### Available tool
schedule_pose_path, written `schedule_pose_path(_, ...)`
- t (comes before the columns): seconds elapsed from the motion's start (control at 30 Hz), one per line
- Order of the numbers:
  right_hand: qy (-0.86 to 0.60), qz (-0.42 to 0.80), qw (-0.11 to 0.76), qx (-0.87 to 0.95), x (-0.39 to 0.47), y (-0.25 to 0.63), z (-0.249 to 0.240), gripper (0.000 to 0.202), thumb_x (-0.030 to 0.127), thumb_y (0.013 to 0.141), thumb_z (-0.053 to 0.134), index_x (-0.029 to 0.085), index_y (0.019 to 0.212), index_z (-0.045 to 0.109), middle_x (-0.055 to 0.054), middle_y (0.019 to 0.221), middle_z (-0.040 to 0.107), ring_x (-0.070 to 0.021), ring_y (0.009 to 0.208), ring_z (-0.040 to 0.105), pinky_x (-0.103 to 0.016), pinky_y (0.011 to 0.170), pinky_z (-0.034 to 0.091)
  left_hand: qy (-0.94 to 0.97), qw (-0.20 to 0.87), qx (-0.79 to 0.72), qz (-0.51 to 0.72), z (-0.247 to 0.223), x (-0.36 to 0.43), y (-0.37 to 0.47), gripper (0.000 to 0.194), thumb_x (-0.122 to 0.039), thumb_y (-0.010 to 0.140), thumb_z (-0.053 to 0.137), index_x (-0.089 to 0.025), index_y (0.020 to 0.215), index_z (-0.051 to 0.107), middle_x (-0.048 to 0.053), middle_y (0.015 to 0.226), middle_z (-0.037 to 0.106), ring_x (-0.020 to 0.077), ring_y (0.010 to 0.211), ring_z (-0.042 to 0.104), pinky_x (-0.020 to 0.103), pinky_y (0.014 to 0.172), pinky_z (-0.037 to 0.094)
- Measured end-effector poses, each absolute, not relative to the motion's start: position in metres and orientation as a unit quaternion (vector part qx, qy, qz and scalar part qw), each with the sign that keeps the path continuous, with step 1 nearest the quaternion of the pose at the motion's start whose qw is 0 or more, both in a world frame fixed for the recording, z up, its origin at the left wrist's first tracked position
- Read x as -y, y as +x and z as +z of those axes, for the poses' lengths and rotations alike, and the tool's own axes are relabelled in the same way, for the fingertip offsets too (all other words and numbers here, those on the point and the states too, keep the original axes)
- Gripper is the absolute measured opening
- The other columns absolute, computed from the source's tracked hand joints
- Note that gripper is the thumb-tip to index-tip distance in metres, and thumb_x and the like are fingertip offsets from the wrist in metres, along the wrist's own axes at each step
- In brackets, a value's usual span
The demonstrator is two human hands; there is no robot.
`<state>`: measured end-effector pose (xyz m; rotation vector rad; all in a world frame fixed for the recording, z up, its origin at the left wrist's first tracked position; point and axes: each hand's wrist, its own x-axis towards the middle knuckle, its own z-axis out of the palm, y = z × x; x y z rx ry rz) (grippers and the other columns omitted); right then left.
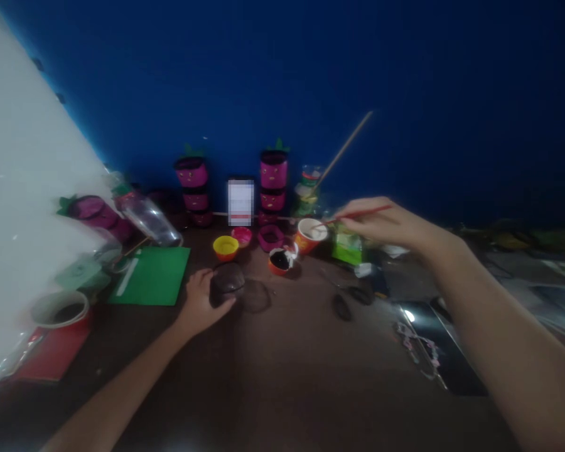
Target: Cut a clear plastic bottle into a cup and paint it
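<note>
My left hand point(202, 292) is curled around a dark, partly see-through rounded piece point(227, 280), perhaps a cut bottle base, low over the table. Pinched in my right hand point(370, 220) is a thin red paintbrush point(363, 215), its tip end reaching into the mouth of a red and white paper cup point(306, 242). Close to the cup stands a small orange container point(280, 261) with dark contents. A yellow bowl point(225, 248) and a pink one point(242, 236) sit beyond my left hand, near a purple ring-shaped piece point(270, 238).
Purple stacked containers with faces point(191, 182) line the blue wall, with a propped phone point(241, 202) between them. At left are a clear bottle point(148, 216), a green sheet point(155, 276) and another cup point(62, 311). Scissors point(351, 300) and a dark phone point(445, 351) lie at right.
</note>
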<state>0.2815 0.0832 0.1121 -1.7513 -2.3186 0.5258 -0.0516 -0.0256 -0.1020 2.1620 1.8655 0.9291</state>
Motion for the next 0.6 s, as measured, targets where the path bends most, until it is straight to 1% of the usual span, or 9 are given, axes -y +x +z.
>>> schedule_pose_path(0.13,-0.553,0.179,0.103,0.807,-0.072,0.276,0.122,0.03,0.035,0.075,0.048,0.019,0.087,0.07,-0.013,0.097,0.067,-0.0263,0.084,0.061,-0.038,0.069,0.048,0.719,0.072,-0.619,0.309,-0.099,0.026,-0.051,0.061,-0.046,0.067,0.065,-0.016,0.116,0.046,0.014,0.114,0.048,0.0323,0.108,0.048,0.049,0.092,0.04)
schedule_pose_path(0.27,-0.552,0.185,0.108,0.806,-0.073,0.279,0.119,0.031,0.038,0.076,0.048,0.02,0.088,0.07,-0.012,0.098,0.066,-0.0258,0.083,0.061,-0.037,0.069,0.047,0.718,0.069,-0.618,0.313,-0.099,0.026,-0.051,0.062,-0.046,0.065,0.066,-0.017,0.116,0.047,0.014,0.113,0.05,0.0323,0.106,0.049,0.049,0.091,0.04)
schedule_pose_path(0.33,-0.575,0.158,0.093,0.797,-0.081,0.282,0.109,0.027,0.037,0.077,0.05,0.02,0.086,0.069,-0.011,0.096,0.068,-0.0254,0.083,0.061,-0.036,0.071,0.046,0.719,0.069,-0.618,0.312,-0.099,0.026,-0.051,0.062,-0.047,0.065,0.066,-0.017,0.116,0.046,0.014,0.113,0.05,0.0321,0.107,0.049,0.049,0.091,0.04)
schedule_pose_path(0.43,-0.589,0.144,0.09,0.79,-0.096,0.284,0.087,0.031,0.043,0.082,0.047,0.021,0.084,0.068,-0.008,0.088,0.07,-0.0246,0.081,0.061,-0.034,0.07,0.045,0.719,0.068,-0.619,0.309,-0.101,0.026,-0.051,0.063,-0.047,0.066,0.066,-0.017,0.117,0.046,0.014,0.114,0.049,0.0325,0.107,0.049,0.049,0.091,0.04)
schedule_pose_path(0.53,-0.583,0.109,0.13,0.794,-0.11,0.282,0.064,0.033,0.04,0.085,0.043,0.019,0.071,0.065,-0.007,0.077,0.069,-0.0232,0.077,0.062,-0.033,0.073,0.045,0.719,0.066,-0.619,0.308,-0.101,0.027,-0.051,0.062,-0.047,0.066,0.066,-0.018,0.117,0.044,0.014,0.116,0.048,0.0331,0.109,0.047,0.05,0.091,0.04)
schedule_pose_path(0.6,-0.583,0.116,0.161,0.788,-0.117,0.28,0.054,0.034,0.04,0.085,0.043,0.019,0.069,0.064,-0.005,0.072,0.069,-0.0216,0.074,0.063,-0.031,0.072,0.045,0.721,0.065,-0.618,0.308,-0.101,0.027,-0.051,0.062,-0.047,0.067,0.066,-0.018,0.117,0.044,0.015,0.117,0.047,0.0334,0.11,0.047,0.051,0.092,0.039)
